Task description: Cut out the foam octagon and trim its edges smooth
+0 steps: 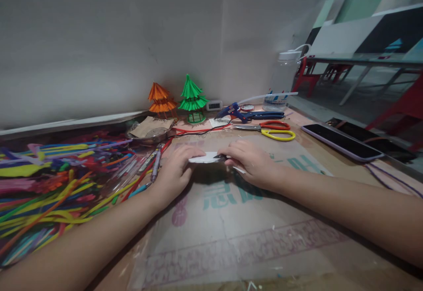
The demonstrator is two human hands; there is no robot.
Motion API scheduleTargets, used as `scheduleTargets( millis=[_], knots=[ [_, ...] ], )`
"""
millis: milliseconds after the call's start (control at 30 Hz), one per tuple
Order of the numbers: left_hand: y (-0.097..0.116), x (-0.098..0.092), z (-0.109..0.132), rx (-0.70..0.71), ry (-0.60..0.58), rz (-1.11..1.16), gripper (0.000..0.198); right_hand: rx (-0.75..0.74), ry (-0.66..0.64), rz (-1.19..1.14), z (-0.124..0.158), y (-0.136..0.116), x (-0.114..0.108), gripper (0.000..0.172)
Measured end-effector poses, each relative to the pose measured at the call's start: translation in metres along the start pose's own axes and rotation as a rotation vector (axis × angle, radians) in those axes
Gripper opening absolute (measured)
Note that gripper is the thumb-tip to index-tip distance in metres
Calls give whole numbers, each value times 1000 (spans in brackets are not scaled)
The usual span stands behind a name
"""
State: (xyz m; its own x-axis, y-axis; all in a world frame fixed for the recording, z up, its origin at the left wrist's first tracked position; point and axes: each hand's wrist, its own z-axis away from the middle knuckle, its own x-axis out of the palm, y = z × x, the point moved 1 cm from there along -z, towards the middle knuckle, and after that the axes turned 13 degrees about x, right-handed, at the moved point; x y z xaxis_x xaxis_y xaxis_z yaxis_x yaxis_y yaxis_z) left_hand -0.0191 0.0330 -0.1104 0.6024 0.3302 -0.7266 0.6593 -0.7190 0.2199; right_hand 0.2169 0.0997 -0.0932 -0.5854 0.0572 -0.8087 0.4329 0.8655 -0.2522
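Above the desk (350,172), the left hand (180,163) pinches one end of the white piece (203,158) while the right hand (247,161), curled tightly round a dark tool (220,156), perhaps bladed, meets the other, so a loose pinch could let it skid leftward.

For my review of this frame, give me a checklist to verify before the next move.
1. White piece held: ok, in the left hand.
2. Dark item at the right hand identified: cannot tell, mostly covered by fingers.
3. Scissors clear of both hands: ok, lying beyond them.
4. Glue gun cool: cannot tell.
5. Sheet free of scraps: not ok, white bits at the near side.
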Motion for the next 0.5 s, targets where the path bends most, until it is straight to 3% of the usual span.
scheduleTargets(
  millis=[300,500],
  knots=[
    [4,1,-1,22,-30,4,38,-83,35,11,-1,3,1,33],
    [2,1,-2,-5,-2,15,36,8,25,-38,-1,2,0,35]
  ],
)
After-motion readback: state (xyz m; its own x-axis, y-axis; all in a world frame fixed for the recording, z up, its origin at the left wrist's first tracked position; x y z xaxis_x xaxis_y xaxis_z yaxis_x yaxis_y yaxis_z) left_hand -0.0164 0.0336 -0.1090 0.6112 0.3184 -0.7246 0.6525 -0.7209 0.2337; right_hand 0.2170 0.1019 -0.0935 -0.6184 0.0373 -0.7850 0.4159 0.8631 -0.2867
